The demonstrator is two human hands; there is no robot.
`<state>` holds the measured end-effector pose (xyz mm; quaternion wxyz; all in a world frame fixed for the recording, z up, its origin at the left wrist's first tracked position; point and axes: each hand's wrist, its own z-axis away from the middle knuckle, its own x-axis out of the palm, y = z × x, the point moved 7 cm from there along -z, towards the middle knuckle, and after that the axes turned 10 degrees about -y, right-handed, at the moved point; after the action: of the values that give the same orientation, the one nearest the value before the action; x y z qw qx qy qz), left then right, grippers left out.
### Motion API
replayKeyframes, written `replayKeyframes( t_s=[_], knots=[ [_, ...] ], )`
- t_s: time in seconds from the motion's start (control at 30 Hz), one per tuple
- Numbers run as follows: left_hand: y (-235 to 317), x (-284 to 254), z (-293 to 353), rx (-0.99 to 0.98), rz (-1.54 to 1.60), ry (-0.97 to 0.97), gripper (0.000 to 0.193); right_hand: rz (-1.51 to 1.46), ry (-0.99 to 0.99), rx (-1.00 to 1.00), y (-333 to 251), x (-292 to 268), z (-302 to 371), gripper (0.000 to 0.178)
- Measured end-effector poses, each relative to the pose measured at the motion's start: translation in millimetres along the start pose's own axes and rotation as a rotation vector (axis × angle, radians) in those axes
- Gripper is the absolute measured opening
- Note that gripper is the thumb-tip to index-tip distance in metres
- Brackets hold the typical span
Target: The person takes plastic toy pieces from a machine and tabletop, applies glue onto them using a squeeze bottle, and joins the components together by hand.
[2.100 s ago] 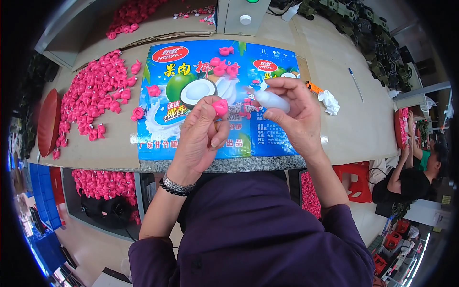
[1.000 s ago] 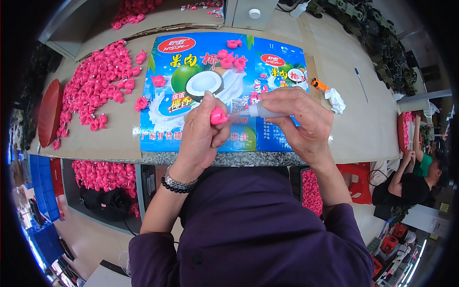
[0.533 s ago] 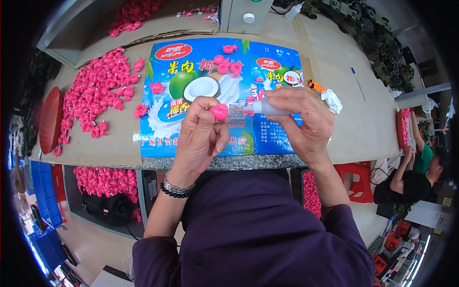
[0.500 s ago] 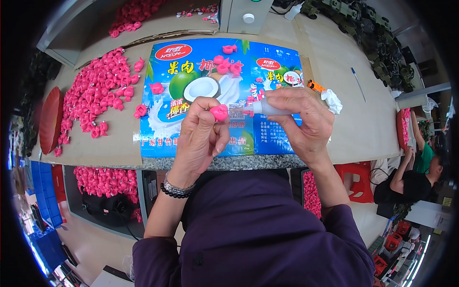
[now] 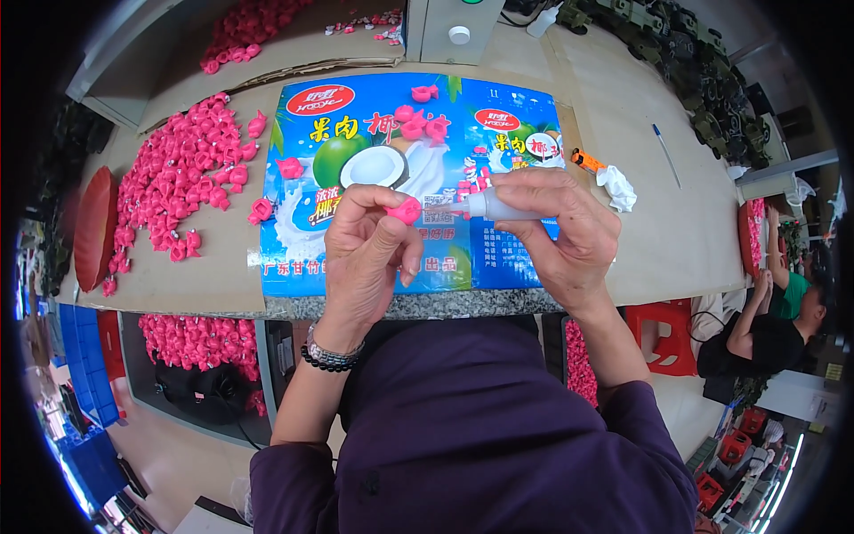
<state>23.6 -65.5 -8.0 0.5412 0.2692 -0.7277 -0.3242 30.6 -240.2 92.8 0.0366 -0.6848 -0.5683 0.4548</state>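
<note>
Between thumb and fingers, my left hand (image 5: 366, 245) pinches a small pink plastic part (image 5: 406, 211). My right hand (image 5: 569, 227) grips a whitish squeeze bottle (image 5: 507, 205) lying sideways, its thin nozzle pointing left at the pink part. The nozzle tip reaches the part or stops just short of it; I cannot tell which. Both hands are above a flat blue printed cardboard sheet (image 5: 294, 222). Several loose pink parts (image 5: 425, 93) lie on that sheet, and small pink-and-white pieces (image 5: 471, 178) sit behind the nozzle, partly hidden by my right hand.
A big heap of pink parts (image 5: 182, 169) spreads on the left of the table, beside a red tray (image 5: 95, 227). To the right lie an orange object (image 5: 587, 161), a crumpled white tissue (image 5: 616, 189) and a pen (image 5: 666, 155). Dark green toy vehicles (image 5: 703, 80) line the far right.
My left hand has turned the pink part slightly and its fingers have shifted around it. The bottle stays pointed at the part, with my right hand nearly still.
</note>
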Motion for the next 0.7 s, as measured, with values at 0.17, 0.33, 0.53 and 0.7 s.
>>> replayKeyframes(
  t_s=[0.17, 0.33, 0.53, 0.7],
  knots=[
    [5, 1, 0, 0.040, -0.032, -0.006, 0.022, 0.037, -0.022, -0.034, -2, 3, 1, 0.028],
    [5, 1, 1, 0.054, -0.051, -0.022, 0.020, 0.077, -0.044, -0.041, -1, 3, 1, 0.029],
    [3, -2, 2, 0.001, -0.059, 0.000, 0.021, -0.151, 0.104, 0.166, 21, -11, 2, 0.030],
    [-2, -6, 7, -0.042, 0.040, 0.059, 0.031, -0.545, 0.184, 0.551, 86, -12, 6, 0.032]
  ],
)
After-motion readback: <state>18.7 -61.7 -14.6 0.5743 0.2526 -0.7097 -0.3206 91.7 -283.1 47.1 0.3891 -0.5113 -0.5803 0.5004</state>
